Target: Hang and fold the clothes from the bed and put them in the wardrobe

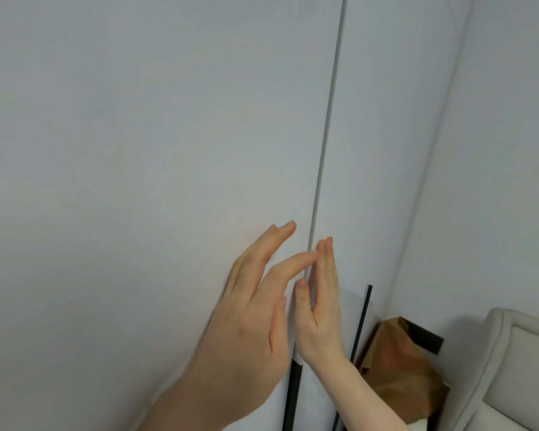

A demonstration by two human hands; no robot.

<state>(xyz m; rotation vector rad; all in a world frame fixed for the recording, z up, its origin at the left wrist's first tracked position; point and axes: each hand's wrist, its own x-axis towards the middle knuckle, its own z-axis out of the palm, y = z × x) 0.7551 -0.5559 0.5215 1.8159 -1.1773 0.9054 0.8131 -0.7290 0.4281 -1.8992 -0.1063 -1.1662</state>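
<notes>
I see both hands flat against the wardrobe (168, 135), at the seam between its two doors. My left hand (255, 306) and right hand (321, 306) have straight fingers and hold nothing. A brown bag (399, 368) sits by the right door's bottom corner.

Your count, head view: 2 hands, left hand (249, 309) and right hand (319, 303), fingers straight on both. 2 white doors: left door (137, 150), right door (386, 135), 1 seam (324, 150) between them. 2 black handle strips: one (293, 396) on the left door's edge, one (360, 325) on the right door. 1 brown paper bag (402, 368). 1 padded headboard (517, 368).
</notes>
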